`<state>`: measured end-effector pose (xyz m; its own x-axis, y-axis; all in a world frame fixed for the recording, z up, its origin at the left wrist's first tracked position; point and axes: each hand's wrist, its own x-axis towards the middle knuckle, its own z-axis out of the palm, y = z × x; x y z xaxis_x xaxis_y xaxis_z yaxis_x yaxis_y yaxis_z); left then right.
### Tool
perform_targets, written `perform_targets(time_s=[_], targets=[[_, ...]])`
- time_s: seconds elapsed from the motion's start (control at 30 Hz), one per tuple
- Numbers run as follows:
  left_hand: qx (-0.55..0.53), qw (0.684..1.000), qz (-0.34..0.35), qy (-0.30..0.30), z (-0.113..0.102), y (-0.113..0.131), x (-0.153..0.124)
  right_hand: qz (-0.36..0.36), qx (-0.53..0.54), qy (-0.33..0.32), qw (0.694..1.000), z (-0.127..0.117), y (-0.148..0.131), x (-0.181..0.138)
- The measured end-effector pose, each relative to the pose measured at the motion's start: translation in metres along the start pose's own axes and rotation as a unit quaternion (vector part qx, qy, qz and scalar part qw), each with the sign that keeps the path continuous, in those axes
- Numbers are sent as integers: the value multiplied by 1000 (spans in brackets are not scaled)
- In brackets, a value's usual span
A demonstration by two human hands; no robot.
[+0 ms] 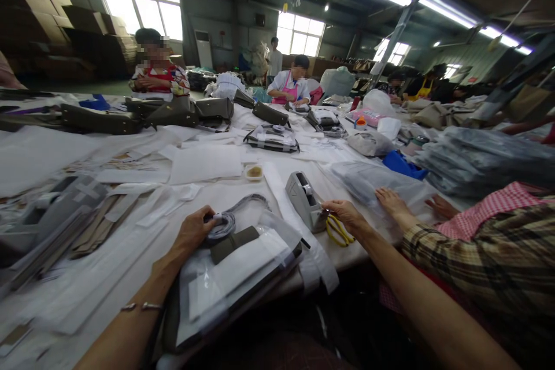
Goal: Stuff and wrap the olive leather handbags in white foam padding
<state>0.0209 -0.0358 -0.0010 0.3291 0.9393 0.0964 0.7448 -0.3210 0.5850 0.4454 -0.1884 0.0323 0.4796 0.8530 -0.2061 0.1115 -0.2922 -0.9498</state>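
Observation:
My left hand [197, 231] pinches the edge of a coiled grey strap [222, 225], whose loose length curves away to the right. Beneath it, close to me, lies a dark olive bag [234, 243] partly covered with white sheets and clear plastic. My right hand [344, 215] is at the front end of a grey tape dispenser [299, 193], its fingertips closed together. Whether tape is between those fingertips is too small to tell. Yellow-handled scissors [339, 231] lie just below my right hand, beside the dispenser.
A co-worker's hand [392, 202] rests on a plastic-wrapped package [368, 182] to the right, near a pile of wrapped goods [481, 156]. Another tape dispenser [52, 208] stands left. Olive bags [173, 113] line the far side, and a small dish [254, 171] sits mid-table.

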Motion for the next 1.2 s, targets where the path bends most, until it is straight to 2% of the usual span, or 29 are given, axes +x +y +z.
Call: perform_targets(time_s=[0.13, 0.27, 0.37, 0.47, 0.53, 0.6, 0.7, 0.77, 0.83, 0.9, 1.0, 1.2], targets=[[-3, 1000, 4, -2, 1, -1, 0, -5, 22, 49, 999, 3, 3, -15], [-2, 1000, 3, 0, 2, -3, 1, 29, 6, 76, 997, 4, 23, -33], [-10, 1000, 4, 6, 3, -3, 1, 56, -17, 78, 995, 0, 34, -47], [-14, 1000, 1, 7, 4, -2, -1, 35, 16, 52, 998, 7, 19, -59], [-12, 1000, -3, 7, 5, -2, -2, 8, 73, 2, 997, 29, -5, -64], [-6, 1000, -7, 9, 6, -3, -3, -11, 115, -75, 990, 68, -35, -67], [2, 1000, -10, 12, 7, -3, -3, -20, 142, -208, 968, 146, -75, -66], [4, 1000, -11, 12, 8, -2, -4, 4, 137, -286, 948, 199, -88, -59], [5, 1000, -13, 12, 8, -2, -5, 17, 135, -305, 943, 244, -90, -48], [5, 1000, -19, 14, 9, -2, -5, 33, 117, -283, 951, 275, -84, -36], [1, 1000, -27, 14, 10, -3, -5, 60, 77, -249, 964, 299, -70, -23], [-4, 999, -35, 10, 11, -2, -4, 96, -10, -231, 968, 310, -57, -8]])
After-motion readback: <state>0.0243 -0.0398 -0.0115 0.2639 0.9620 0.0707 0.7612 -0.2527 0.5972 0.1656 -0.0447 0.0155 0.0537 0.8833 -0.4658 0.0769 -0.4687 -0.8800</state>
